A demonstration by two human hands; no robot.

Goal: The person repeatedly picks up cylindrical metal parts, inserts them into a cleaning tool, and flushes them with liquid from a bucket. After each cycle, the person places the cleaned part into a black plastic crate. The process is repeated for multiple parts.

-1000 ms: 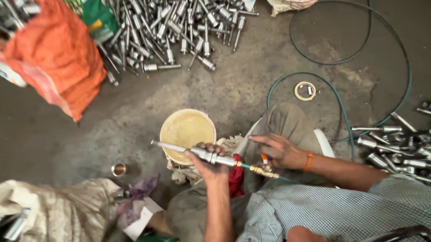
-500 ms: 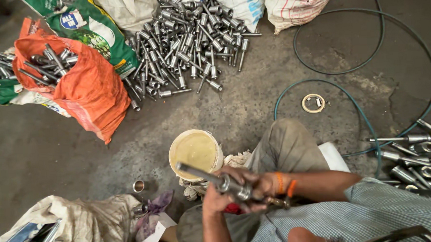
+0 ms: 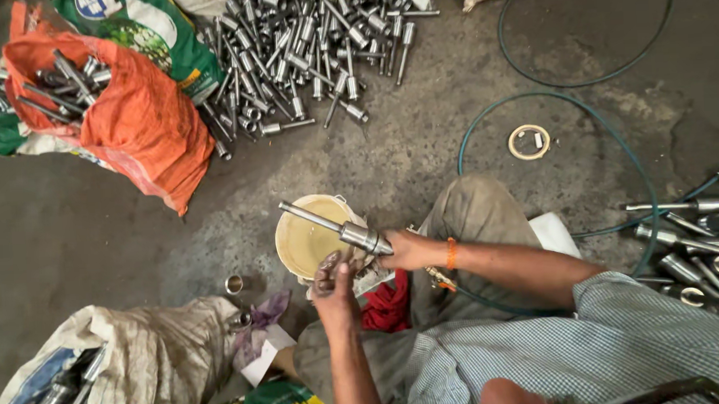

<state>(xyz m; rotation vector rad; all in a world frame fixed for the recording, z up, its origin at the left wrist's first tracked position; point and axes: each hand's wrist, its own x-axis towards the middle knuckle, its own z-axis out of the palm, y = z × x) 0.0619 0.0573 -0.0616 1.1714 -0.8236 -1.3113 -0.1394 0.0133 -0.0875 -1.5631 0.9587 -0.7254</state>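
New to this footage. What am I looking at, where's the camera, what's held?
One view only: a camera on a person's head, looking down at their own two bare hands and knees as they sit on a concrete floor. The right hand grips a steel shaft by its thick end, over a cream bucket. The left hand is just below it, touching a rag at the bucket's rim. Around them: a pile of similar shafts, an orange sack holding more, a green hose and a tape roll.
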